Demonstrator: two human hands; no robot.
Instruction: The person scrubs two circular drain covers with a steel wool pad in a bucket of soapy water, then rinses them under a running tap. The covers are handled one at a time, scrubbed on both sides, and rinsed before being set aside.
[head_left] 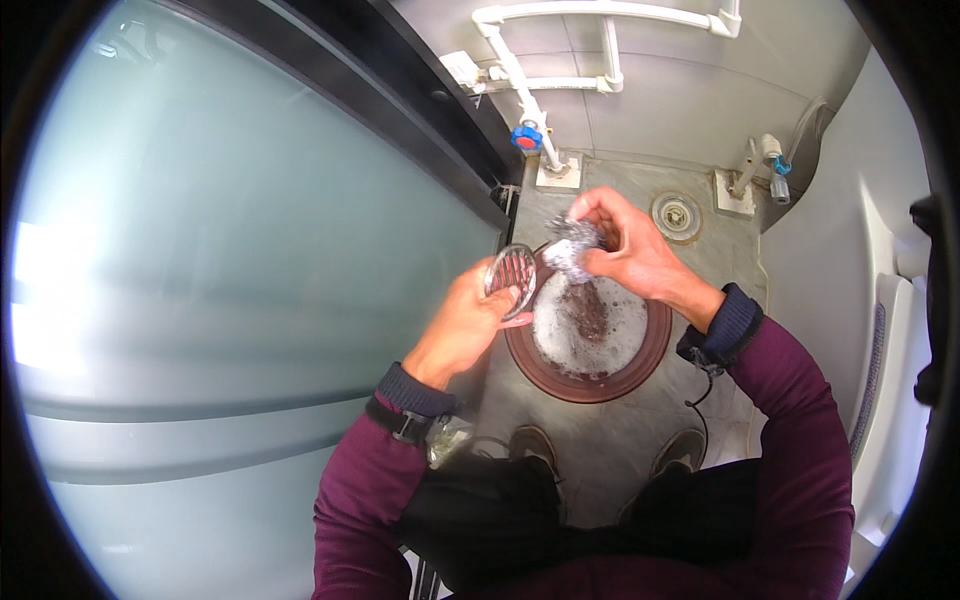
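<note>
My left hand (458,325) is closed on the edge of a round slotted metal drain cover (512,270), tilted upright, with the thumb across its face. Over the far rim of the basin, my right hand (645,258) pinches a shiny steel wool scrubber (574,238) with some white foam on it. A small gap separates scrubber and cover. Below both hands, a reddish-brown round basin (655,345) stands on the floor. White suds (557,338) cover much of the water in it, parted by a dark brown patch in the middle.
A floor drain (677,217) lies beyond the basin. White pipes (515,75) with a blue-and-red valve (527,138) run along the back wall. Frosted glass (230,230) stands at the left, a white fixture (850,200) at the right. My shoes (533,446) are just nearer than the basin.
</note>
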